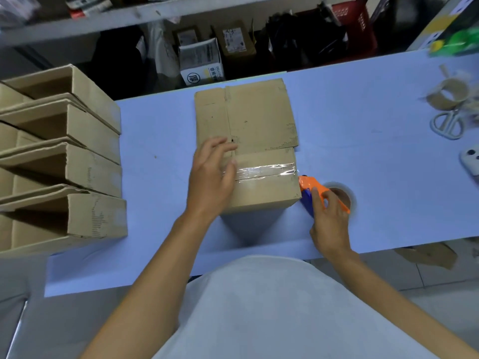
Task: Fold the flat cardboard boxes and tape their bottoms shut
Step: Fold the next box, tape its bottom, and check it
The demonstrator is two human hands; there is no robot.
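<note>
A folded cardboard box (255, 120) stands in the middle of the blue table (363, 156), its bottom flaps turned toward me. A strip of clear tape (267, 171) runs across the flap seam. My left hand (213, 174) presses flat on the left part of the flaps, fingers spread over the tape's left end. My right hand (329, 218) grips an orange and blue tape dispenser (309, 186) with its tape roll (340, 196), right at the box's lower right corner.
Several folded open boxes (67, 161) stand in a row along the table's left edge. At the far right lie a tape roll (447, 95), white scissors (447, 123) and a white phone (471, 160). Shelves with parcels stand behind the table.
</note>
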